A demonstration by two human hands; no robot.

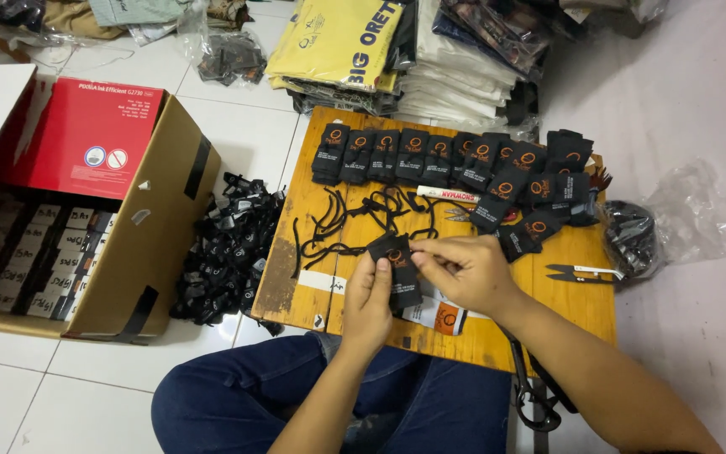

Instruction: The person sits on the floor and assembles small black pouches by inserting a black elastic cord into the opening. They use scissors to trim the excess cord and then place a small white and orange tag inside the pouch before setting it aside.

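My left hand (369, 301) and my right hand (462, 271) together hold a small stack of black paper tags (397, 267) over a low wooden table (313, 286). The left hand grips the stack's lower left side. The right hand pinches its upper right edge. Loose black strings (355, 227) lie on the table just beyond the tags. Several bundles of the same black tags with orange marks (464, 160) stand in a row along the table's far edge and right side.
An open cardboard box (140, 227) with packed cartons stands at the left. A heap of black tags (224, 252) lies on the tiled floor beside it. Thread snips (583, 272), a white marker (447, 194), folded garments (355, 42) and plastic bags (682, 219) surround the table.
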